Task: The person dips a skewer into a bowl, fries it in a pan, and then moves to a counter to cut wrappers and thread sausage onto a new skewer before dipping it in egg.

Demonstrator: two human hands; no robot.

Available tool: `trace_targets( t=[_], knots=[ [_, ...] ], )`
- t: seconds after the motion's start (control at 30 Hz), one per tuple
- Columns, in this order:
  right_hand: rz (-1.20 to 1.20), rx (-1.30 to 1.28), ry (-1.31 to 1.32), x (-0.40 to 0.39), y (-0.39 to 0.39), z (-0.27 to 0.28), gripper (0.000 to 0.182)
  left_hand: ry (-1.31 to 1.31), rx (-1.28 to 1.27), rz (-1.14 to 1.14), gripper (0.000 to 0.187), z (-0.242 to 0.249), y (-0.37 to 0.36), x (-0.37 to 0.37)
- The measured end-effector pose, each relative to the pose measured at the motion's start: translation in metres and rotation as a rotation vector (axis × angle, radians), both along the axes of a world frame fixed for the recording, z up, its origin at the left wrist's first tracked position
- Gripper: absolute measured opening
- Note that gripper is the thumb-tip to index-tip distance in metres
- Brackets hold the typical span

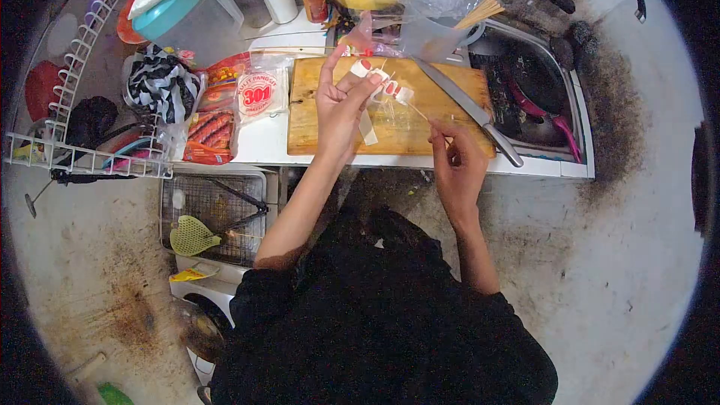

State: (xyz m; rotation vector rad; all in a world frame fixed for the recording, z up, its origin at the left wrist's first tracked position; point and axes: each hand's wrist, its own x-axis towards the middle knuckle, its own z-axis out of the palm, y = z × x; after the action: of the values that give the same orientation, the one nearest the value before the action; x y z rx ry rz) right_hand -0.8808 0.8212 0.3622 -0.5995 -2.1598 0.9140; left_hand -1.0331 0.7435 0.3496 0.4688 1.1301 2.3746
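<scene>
Over a wooden cutting board [390, 109], the left hand [341, 105] pinches red-and-white pieces [382, 82] threaded on a thin skewer [420, 114], whose lower end the right hand [457, 161] grips; what the pieces are is hard to make out. A knife [469, 109] lies diagonally across the board's right side, just beside the right hand. The sink [577, 116] bounds the surface [262, 146] on the right, sausage packets [214, 131] and a dish rack [82, 157] crowd the left, leaving the board's near edge free.
</scene>
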Motion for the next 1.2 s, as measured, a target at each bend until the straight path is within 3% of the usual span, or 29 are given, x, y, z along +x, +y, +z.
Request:
trace_targets(
  t=[0.17, 0.37, 0.43, 0.67, 0.73, 0.87, 0.97, 1.03, 1.2],
  knots=[
    [0.012, -0.001, -0.001, -0.003, -0.002, 0.001, 0.017, 0.059, -0.025, -0.017, 0.062, 0.001, 0.000, -0.002],
    [0.039, -0.185, -0.024, -0.004, -0.001, 0.001, 0.014, 0.097, 0.281, -0.329, 0.065, -0.002, -0.004, -0.014],
    [0.042, -0.194, -0.002, -0.004, 0.000, 0.001, 0.015, 0.171, 0.089, -0.296, 0.065, -0.002, -0.007, -0.019],
    [0.008, -0.174, 0.002, -0.004, 0.002, -0.003, 0.016, 0.247, -0.110, -0.186, 0.058, 0.001, -0.017, -0.018],
    [0.004, -0.153, -0.005, -0.006, 0.001, 0.000, 0.016, 0.206, -0.230, -0.110, 0.042, -0.005, -0.017, -0.017],
    [-0.003, -0.111, -0.003, -0.007, 0.001, 0.000, 0.016, 0.213, -0.229, -0.072, 0.024, -0.005, -0.023, -0.015],
    [-0.004, -0.131, -0.033, -0.008, 0.001, 0.000, 0.017, 0.401, -0.434, 0.045, 0.014, 0.002, -0.030, -0.014],
    [-0.004, -0.087, -0.021, -0.009, 0.001, 0.000, 0.017, 0.837, -0.640, 0.242, 0.011, 0.015, -0.034, -0.011],
    [0.004, -0.031, -0.021, -0.008, 0.002, 0.002, 0.016, 1.087, -0.628, 0.293, 0.009, 0.034, -0.043, -0.012]
  ],
)
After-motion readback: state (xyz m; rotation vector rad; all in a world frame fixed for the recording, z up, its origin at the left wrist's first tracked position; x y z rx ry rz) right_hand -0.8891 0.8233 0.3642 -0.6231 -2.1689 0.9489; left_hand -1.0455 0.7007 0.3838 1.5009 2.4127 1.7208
